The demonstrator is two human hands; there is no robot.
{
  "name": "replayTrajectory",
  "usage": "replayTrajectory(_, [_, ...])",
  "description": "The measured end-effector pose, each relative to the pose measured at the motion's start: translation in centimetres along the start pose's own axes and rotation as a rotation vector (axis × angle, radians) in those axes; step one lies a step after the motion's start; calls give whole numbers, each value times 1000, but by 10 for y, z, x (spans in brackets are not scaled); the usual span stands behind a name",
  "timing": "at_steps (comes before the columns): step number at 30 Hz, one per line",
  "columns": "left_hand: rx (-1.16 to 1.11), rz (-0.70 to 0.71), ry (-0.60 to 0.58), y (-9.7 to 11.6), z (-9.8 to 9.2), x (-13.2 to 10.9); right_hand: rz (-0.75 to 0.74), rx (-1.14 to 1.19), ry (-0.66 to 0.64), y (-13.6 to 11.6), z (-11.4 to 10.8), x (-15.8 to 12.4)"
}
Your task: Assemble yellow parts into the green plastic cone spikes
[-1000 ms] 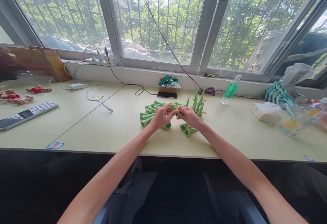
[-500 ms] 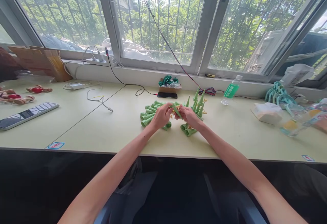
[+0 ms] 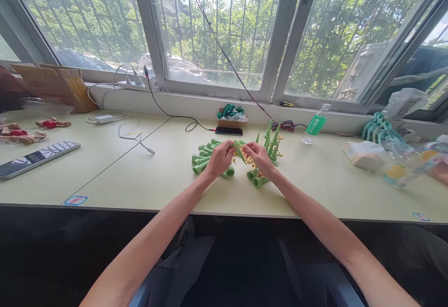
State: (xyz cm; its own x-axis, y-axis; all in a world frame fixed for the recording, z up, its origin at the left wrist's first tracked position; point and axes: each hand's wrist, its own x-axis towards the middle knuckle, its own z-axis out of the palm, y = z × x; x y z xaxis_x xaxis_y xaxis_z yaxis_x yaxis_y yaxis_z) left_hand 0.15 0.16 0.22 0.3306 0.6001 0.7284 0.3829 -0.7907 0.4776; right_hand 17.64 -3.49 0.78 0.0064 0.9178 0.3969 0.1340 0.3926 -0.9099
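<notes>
Close handwork below bright windows point(image 3: 217, 31)

The pale table point(image 3: 147, 190) runs along the windows, and its broad top gives the work room to spread into groups. A heap of green cones point(image 3: 202, 161) lies beside the left hand point(image 3: 221, 158) — probably placed there for easy reach. Beyond the right hand point(image 3: 259, 156), a cluster of upright cones point(image 3: 273, 144) points skyward, seemingly steady because the wide ends serve as feet; a loose pair of cones point(image 3: 260, 181) lies nearer the person, mouths turned this way.

The left hand is pinched narrow on a single cone point(image 3: 241, 154), which is between the two hands, its point slanting down and towards the person. Gripping near the broad end appears to leave the taper free. The right hand's fingertips are drawn in close to that same end — whether they hold anything, I cannot tell. Small yellow pieces point(image 3: 249, 160) lie scattered around the hands, presumably so neither has far to go.
</notes>
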Motion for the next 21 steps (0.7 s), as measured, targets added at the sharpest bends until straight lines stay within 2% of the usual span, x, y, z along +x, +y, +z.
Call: replayTrajectory(21, [-16, 30, -17, 1, 1, -1, 87, 122, -163, 3, 3, 0])
